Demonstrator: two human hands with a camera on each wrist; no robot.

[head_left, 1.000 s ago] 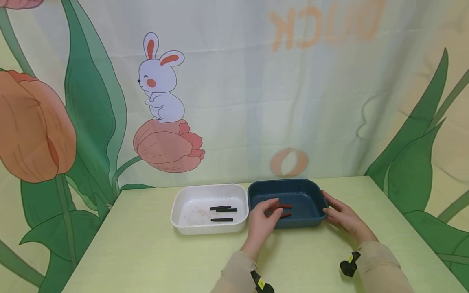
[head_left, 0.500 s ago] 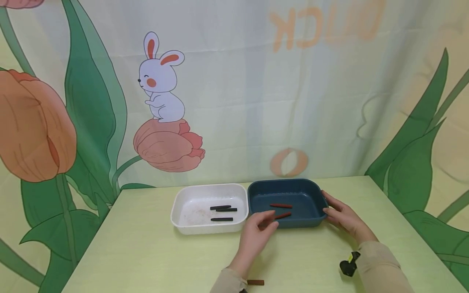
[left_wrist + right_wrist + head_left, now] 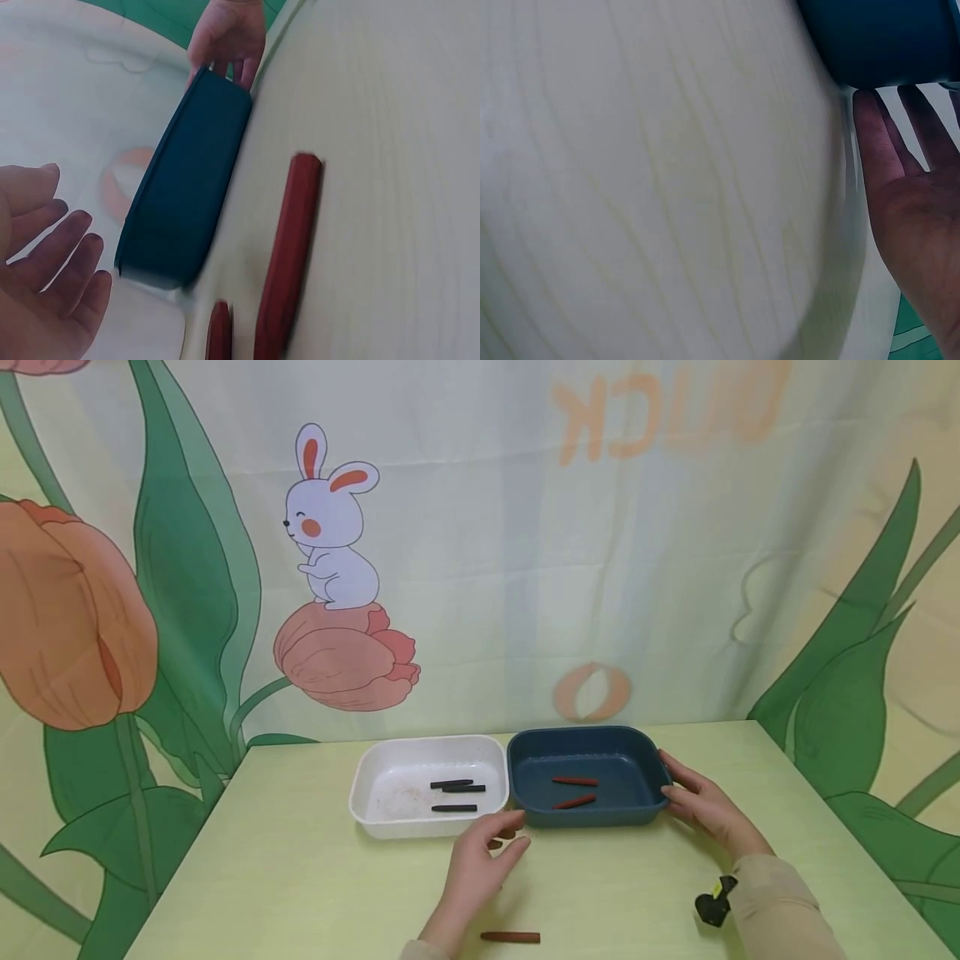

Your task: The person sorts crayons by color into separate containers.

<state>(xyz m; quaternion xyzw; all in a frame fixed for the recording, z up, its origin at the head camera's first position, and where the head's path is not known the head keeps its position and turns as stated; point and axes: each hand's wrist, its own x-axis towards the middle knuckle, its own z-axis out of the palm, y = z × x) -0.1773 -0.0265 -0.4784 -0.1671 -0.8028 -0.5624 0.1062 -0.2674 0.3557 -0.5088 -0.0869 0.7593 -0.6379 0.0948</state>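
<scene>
My left hand [image 3: 476,864] hovers over the table in front of the two trays, its fingers relaxed and holding nothing. Below it on the table lies a dark red crayon-like stick [image 3: 510,937]. The left wrist view shows two such sticks: a long red stick [image 3: 291,247] and the tip of another red stick [image 3: 219,334]. My right hand [image 3: 708,810] touches the right end of the dark blue tray [image 3: 630,817]; in the right wrist view its fingers reach straight to the tray wall. Inside that tray lie two red sticks, a rear stick [image 3: 575,782] and a front stick [image 3: 574,802].
A white tray [image 3: 390,831] stands against the blue tray's left side. It holds several black sticks, one a front black stick [image 3: 453,808]. Behind the table [image 3: 300,877] hangs a curtain [image 3: 480,568] printed with tulips and a rabbit.
My left hand has drawn back from the blue tray, moving left and toward me. The red sticks in the tray and one on the table have come into view. The right hand stays put.
</scene>
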